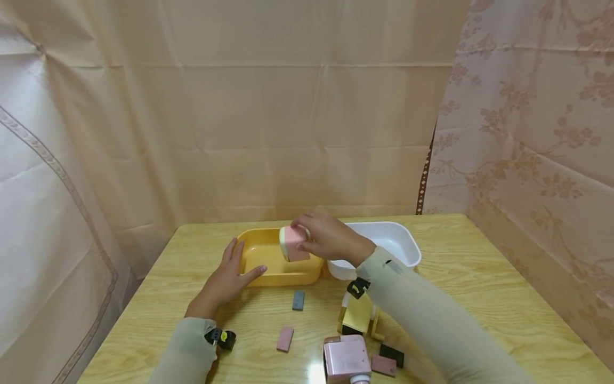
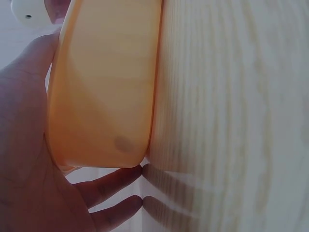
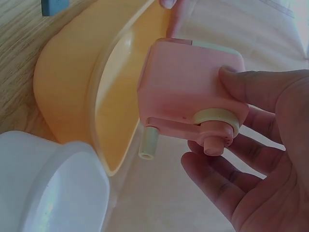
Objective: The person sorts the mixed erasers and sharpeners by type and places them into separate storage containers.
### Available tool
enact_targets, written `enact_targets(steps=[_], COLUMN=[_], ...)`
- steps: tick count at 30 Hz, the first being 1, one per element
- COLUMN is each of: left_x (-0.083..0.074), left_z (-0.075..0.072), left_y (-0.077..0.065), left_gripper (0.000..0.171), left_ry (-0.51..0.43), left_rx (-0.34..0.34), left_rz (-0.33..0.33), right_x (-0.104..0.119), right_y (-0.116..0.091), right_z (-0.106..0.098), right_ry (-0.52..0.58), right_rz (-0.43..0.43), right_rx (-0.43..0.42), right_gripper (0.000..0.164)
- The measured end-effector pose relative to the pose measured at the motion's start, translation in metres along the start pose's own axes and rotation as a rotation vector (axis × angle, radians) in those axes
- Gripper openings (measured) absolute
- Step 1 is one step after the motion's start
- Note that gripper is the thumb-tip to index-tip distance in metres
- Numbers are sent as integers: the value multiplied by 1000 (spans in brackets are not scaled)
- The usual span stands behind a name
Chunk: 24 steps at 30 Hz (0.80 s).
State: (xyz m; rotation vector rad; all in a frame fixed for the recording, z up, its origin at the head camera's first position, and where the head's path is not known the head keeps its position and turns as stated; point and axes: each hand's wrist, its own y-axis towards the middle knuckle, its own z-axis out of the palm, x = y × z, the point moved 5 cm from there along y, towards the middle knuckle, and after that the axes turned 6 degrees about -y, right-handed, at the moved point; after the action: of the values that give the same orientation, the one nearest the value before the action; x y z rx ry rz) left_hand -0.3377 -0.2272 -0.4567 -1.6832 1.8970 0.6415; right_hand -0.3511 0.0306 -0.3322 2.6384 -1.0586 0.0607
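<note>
My right hand (image 1: 331, 237) holds a pink pencil sharpener (image 3: 188, 87) with a cream edge, tilted above the yellow tub (image 1: 283, 279). Its side crank with a cream knob shows in the right wrist view; thumb and fingers pinch the body from opposite sides. At the tub's near left corner, my left hand (image 1: 225, 280) rests spread against the wall. Its thumb lies across the front rim and its fingers lie along the left end. In the left wrist view the tub's outer wall (image 2: 106, 87) hides part of that hand's work.
A white tub (image 1: 413, 256) stands right of the yellow one. Nearer lie a yellow sharpener (image 1: 357, 314) and another pink sharpener (image 1: 347, 357). Small flat blocks are scattered about: blue-grey (image 1: 298, 300), pink (image 1: 285, 339), a second pink (image 1: 384, 366) and black (image 1: 392, 354). Curtains hang behind the table.
</note>
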Motion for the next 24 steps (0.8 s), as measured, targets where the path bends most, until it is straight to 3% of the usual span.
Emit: enact_targets(steps=[10, 24], left_x=[0, -1], left_z=[-1, -1], left_y=[-1, -2], left_gripper=[118, 118], left_ry=[21, 14], left_rx=[-4, -4], left_rz=[35, 24], right_x=[-17, -26], right_y=[15, 25], right_z=[11, 17], right_ry=[24, 101], right_rz=[52, 129], right_rx=[-4, 8], right_gripper=[44, 43])
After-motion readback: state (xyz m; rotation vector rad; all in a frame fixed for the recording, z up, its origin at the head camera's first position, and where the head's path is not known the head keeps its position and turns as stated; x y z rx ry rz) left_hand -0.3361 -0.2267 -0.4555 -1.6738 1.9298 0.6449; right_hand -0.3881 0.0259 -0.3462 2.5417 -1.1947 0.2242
